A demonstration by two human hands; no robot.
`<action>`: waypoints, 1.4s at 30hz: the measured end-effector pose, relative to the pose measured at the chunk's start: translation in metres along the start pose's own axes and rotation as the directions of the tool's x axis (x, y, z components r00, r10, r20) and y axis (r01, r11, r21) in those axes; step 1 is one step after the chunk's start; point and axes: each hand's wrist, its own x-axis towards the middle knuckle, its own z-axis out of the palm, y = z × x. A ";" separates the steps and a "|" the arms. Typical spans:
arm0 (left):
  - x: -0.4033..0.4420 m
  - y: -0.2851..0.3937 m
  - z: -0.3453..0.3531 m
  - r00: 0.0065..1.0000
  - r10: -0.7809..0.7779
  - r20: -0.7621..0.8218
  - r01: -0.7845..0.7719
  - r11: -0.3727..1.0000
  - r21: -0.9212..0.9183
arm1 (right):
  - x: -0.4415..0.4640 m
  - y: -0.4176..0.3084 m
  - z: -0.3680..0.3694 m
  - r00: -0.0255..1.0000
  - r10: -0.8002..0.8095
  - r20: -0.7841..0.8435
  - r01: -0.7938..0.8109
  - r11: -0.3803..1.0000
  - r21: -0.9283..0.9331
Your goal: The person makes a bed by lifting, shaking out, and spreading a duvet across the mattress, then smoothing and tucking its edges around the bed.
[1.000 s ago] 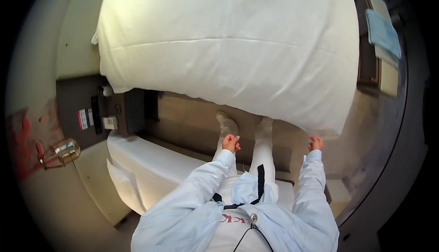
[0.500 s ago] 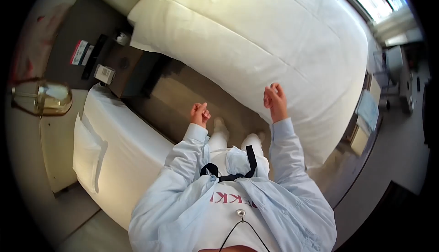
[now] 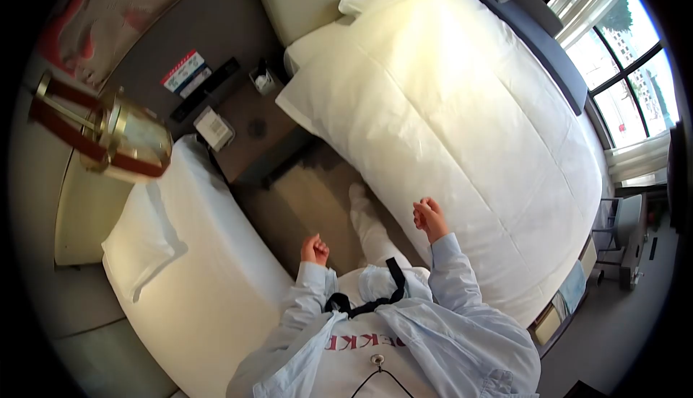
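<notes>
Two white-covered beds flank me. My left hand (image 3: pixel 315 250) is held over the gap between them, near the edge of the smaller bed (image 3: pixel 209 254), its fingers curled in with nothing visible in them. Over the near edge of the large bed (image 3: pixel 462 124) is my right hand (image 3: pixel 430 219), also loosely curled and seemingly empty. Whether either hand touches the bedding cannot be made out. A blue shirt sleeve covers each forearm.
Between the beds stands a dark nightstand (image 3: pixel 249 134) with a white telephone-like box (image 3: pixel 214 129). A brass lamp (image 3: pixel 133 138) hangs at the left. A grey sofa (image 3: pixel 538 44) lies by the window (image 3: pixel 628 73); a bench with a blue cloth (image 3: pixel 572 287) is at the right.
The view has turned toward the headboards and window, and the nightstand appears nearer. Both hands rose from lower beside my legs, then lowered a little. The right hand's fingers have curled in more.
</notes>
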 end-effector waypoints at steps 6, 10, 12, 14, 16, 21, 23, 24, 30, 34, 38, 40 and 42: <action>0.095 0.074 0.097 0.997 0.069 0.027 -0.071 0.990 0.124 | 0.157 -0.046 0.053 0.997 0.077 -0.022 -0.077 0.997 -0.019; 0.127 0.147 0.194 0.982 0.179 0.055 -0.185 0.889 0.420 | 0.236 -0.107 0.156 0.992 -0.078 0.103 0.102 0.963 -0.250; 0.168 0.173 0.220 0.969 0.228 0.098 -0.245 0.810 0.533 | 0.263 -0.138 0.203 0.961 -0.221 0.167 0.264 0.914 -0.307; 0.216 0.190 0.225 0.943 0.285 0.169 -0.321 0.656 0.684 | 0.290 -0.147 0.234 0.889 -0.395 0.230 0.457 0.785 -0.419; 0.288 0.206 0.217 0.902 0.342 0.262 -0.418 0.549 0.723 | 0.308 -0.159 0.248 0.861 -0.409 0.303 0.502 0.586 -0.636; 0.448 0.230 0.209 0.690 0.524 0.499 -0.534 -0.098 0.840 | 0.321 -0.108 0.188 0.946 -0.280 0.163 0.300 0.561 -0.772; 0.480 0.233 0.227 0.587 0.526 0.615 -0.553 -0.294 0.779 | 0.308 -0.067 0.151 0.991 -0.114 -0.071 0.063 0.859 -0.507; 0.476 0.244 0.261 0.585 0.470 0.661 -0.509 -0.422 0.751 | 0.295 -0.054 0.137 0.983 -0.033 -0.179 -0.058 0.877 -0.477; 0.522 0.247 0.271 0.846 0.127 0.517 -0.378 -0.542 0.751 | 0.261 0.003 0.129 0.859 0.142 -0.491 -0.266 0.944 -0.193; 0.528 0.253 0.264 0.928 0.095 0.360 -0.238 -0.594 0.769 | 0.315 -0.004 0.196 0.949 0.106 -0.298 -0.180 0.956 -0.233; 0.529 0.270 0.253 0.810 0.083 0.580 -0.437 -0.573 0.693 | 0.368 -0.077 0.273 0.995 -0.098 -0.006 0.083 0.869 -0.489; 0.524 0.271 0.260 0.843 0.042 0.536 -0.392 -0.634 0.666 | 0.391 -0.097 0.296 0.990 -0.129 0.050 0.136 0.851 -0.506; 0.526 0.273 0.257 0.898 -0.021 0.439 -0.353 -0.630 0.692 | 0.404 -0.106 0.307 0.982 -0.182 0.044 0.181 0.865 -0.467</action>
